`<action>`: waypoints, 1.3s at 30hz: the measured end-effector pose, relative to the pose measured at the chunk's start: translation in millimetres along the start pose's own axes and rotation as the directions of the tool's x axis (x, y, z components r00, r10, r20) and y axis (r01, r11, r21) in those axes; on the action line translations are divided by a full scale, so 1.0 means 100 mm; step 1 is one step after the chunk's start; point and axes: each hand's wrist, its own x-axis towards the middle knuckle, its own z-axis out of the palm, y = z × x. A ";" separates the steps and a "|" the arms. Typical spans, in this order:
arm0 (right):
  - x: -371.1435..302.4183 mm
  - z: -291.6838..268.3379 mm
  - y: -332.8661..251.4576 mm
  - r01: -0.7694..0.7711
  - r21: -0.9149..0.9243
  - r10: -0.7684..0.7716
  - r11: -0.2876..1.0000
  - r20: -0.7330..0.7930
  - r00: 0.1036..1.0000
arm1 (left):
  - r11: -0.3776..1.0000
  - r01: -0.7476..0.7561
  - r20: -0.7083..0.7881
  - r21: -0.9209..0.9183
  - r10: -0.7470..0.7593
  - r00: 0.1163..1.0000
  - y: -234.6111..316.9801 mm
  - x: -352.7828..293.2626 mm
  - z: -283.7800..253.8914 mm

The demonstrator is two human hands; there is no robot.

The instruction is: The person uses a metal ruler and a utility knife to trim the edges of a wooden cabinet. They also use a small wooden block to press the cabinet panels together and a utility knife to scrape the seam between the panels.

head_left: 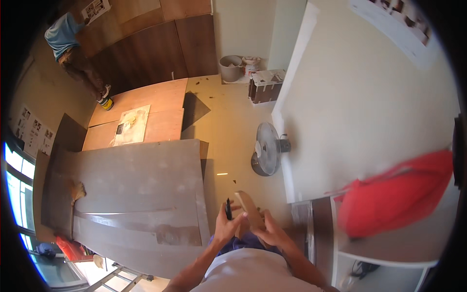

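Left fingers [239, 222] gripping one black object [228, 209]; right fingers [269, 225] gripping one brown piece [249, 209].

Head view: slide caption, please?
Left hand holding a black object, right hand a brown strip; fan ahead.

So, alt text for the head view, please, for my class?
The person's left hand holds a slim black object and the right hand a brown piece. A grey panel is at left, a fan and red fabric item at right; a co-worker stands upper left.
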 end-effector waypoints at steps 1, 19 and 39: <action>0.31 -0.11 -0.24 -0.039 -0.003 0.039 0.999 0.038 0.999 | 0.998 -0.023 0.012 0.050 0.023 1.000 0.02 0.31 0.01; 6.00 -0.94 -1.94 0.374 -0.103 -0.368 0.922 0.070 0.927 | 0.836 -0.220 -0.337 -0.503 0.045 0.940 1.82 5.63 -0.61; 12.09 -2.90 -1.79 -0.416 0.773 0.056 0.479 0.446 0.893 | 0.894 0.158 -0.048 0.420 -0.152 0.987 1.92 11.60 -1.12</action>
